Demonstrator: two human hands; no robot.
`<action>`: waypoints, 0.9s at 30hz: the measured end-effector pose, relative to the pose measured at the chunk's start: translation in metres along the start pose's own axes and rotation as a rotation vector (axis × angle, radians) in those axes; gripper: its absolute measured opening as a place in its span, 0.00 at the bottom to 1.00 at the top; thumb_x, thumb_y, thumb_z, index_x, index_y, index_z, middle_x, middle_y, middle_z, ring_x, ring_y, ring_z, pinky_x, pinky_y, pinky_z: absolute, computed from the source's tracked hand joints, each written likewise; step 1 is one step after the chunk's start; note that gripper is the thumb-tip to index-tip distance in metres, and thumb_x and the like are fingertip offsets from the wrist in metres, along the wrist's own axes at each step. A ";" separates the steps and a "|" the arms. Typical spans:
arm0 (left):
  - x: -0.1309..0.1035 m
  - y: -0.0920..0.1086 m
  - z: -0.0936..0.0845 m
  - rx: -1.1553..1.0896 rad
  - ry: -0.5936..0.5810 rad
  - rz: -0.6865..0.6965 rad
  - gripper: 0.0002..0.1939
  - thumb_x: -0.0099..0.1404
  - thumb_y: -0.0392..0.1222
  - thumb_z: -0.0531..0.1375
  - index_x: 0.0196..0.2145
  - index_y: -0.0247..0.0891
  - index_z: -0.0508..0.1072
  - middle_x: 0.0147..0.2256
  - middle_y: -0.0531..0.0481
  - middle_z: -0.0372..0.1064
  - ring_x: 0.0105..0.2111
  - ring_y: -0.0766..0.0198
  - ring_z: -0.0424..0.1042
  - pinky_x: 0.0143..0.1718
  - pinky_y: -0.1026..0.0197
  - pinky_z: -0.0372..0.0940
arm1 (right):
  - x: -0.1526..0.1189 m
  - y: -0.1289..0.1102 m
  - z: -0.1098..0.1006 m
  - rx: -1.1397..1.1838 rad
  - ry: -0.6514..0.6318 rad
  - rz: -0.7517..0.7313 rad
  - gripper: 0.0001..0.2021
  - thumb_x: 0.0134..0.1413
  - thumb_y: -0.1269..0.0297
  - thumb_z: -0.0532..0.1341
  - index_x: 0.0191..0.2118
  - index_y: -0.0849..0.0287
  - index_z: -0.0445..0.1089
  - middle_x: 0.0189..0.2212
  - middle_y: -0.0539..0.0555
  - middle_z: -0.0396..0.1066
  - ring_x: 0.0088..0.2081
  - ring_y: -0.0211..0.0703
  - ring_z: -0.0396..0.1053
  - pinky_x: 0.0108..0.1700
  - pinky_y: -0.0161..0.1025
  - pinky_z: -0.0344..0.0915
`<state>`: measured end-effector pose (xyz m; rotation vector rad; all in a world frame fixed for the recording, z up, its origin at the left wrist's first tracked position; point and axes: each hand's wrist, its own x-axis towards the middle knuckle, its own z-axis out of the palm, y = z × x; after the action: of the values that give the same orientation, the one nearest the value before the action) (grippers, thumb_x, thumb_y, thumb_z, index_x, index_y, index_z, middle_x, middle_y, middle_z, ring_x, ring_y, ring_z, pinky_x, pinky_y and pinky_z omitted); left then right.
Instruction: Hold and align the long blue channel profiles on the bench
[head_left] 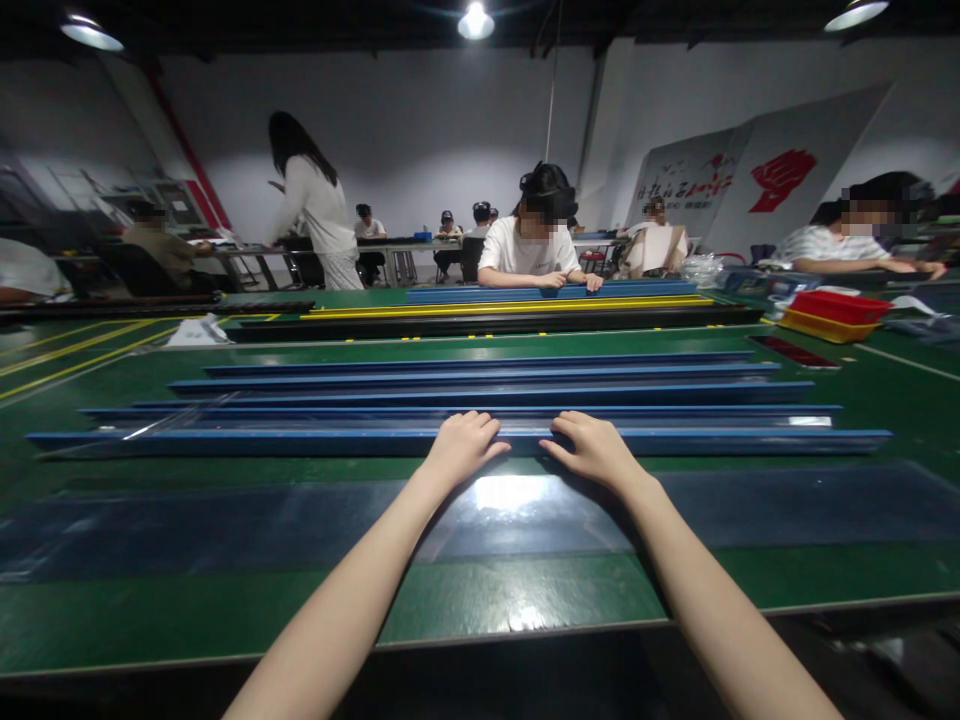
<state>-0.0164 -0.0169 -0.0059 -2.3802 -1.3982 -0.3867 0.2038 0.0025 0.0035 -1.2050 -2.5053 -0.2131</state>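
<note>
My left hand [463, 447] is closed over the nearest long blue rail [285, 443], a little left of its middle. Just to the right, my right hand [596, 450] grips the same rail with fingers over its far side and thumb in front. The rail lies crosswise on the green table [517, 596]. Between me and the rail, a wide strip of clear plastic film [240, 520] is spread flat. Several more blue rails [645, 392] lie parallel behind the held one. A piece of clear film [180, 415] crosses their left ends.
Black profiles [600, 320] and a yellow strip [517, 307] lie farther back. A red bin [838, 312] in a yellow one and a dark phone-like slab [795, 351] are at right. A person [534, 245] works opposite; several others are around the room.
</note>
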 end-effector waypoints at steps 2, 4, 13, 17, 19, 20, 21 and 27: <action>0.000 0.000 -0.001 0.001 -0.001 -0.004 0.15 0.62 0.53 0.52 0.32 0.37 0.67 0.33 0.48 0.69 0.35 0.61 0.66 0.34 0.61 0.58 | 0.000 0.000 0.000 -0.001 0.002 0.000 0.13 0.55 0.56 0.52 0.32 0.59 0.67 0.32 0.54 0.69 0.35 0.40 0.66 0.32 0.33 0.54; 0.000 0.000 -0.001 0.000 -0.003 -0.006 0.15 0.62 0.53 0.52 0.32 0.37 0.67 0.33 0.48 0.69 0.35 0.61 0.66 0.34 0.61 0.58 | 0.000 0.000 0.000 -0.002 0.000 -0.001 0.13 0.55 0.56 0.52 0.32 0.59 0.67 0.32 0.53 0.69 0.35 0.40 0.66 0.33 0.33 0.54; 0.000 0.001 -0.003 -0.013 -0.001 0.002 0.16 0.62 0.52 0.52 0.30 0.37 0.67 0.32 0.49 0.70 0.35 0.61 0.67 0.33 0.62 0.57 | 0.000 0.000 0.001 -0.013 -0.058 0.025 0.14 0.56 0.56 0.50 0.35 0.59 0.68 0.33 0.54 0.70 0.36 0.40 0.66 0.33 0.33 0.54; 0.000 0.000 -0.003 -0.013 -0.010 0.002 0.16 0.62 0.52 0.52 0.30 0.37 0.68 0.31 0.49 0.70 0.34 0.61 0.67 0.32 0.62 0.57 | 0.001 0.000 0.003 -0.011 -0.107 0.037 0.15 0.57 0.56 0.49 0.38 0.58 0.68 0.37 0.55 0.71 0.39 0.41 0.67 0.35 0.33 0.55; 0.000 0.000 -0.003 -0.012 -0.011 -0.001 0.16 0.62 0.52 0.52 0.30 0.37 0.68 0.31 0.49 0.70 0.34 0.61 0.68 0.32 0.62 0.57 | 0.001 -0.001 0.003 -0.016 -0.121 0.046 0.15 0.57 0.56 0.49 0.39 0.58 0.68 0.38 0.56 0.71 0.39 0.42 0.67 0.36 0.33 0.55; 0.000 0.000 -0.003 -0.013 -0.013 -0.002 0.16 0.62 0.52 0.52 0.30 0.37 0.68 0.30 0.49 0.71 0.34 0.61 0.68 0.32 0.62 0.57 | 0.001 -0.001 0.003 -0.019 -0.125 0.049 0.15 0.57 0.56 0.48 0.39 0.58 0.68 0.38 0.56 0.71 0.39 0.42 0.67 0.35 0.33 0.55; 0.000 0.000 -0.003 -0.013 -0.016 -0.005 0.16 0.62 0.53 0.52 0.30 0.37 0.68 0.30 0.49 0.71 0.34 0.61 0.68 0.32 0.62 0.57 | 0.001 -0.001 0.003 -0.021 -0.126 0.051 0.15 0.57 0.56 0.48 0.39 0.58 0.68 0.38 0.56 0.71 0.39 0.42 0.67 0.35 0.33 0.55; 0.001 0.001 -0.003 -0.017 -0.037 -0.024 0.16 0.62 0.53 0.52 0.30 0.37 0.69 0.30 0.48 0.71 0.33 0.61 0.68 0.32 0.62 0.57 | 0.001 -0.002 0.003 -0.009 -0.112 0.042 0.15 0.57 0.57 0.49 0.39 0.58 0.68 0.39 0.56 0.71 0.39 0.42 0.67 0.35 0.34 0.55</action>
<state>-0.0155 -0.0182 -0.0027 -2.3981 -1.4462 -0.3645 0.2011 0.0024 0.0013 -1.3053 -2.5739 -0.1503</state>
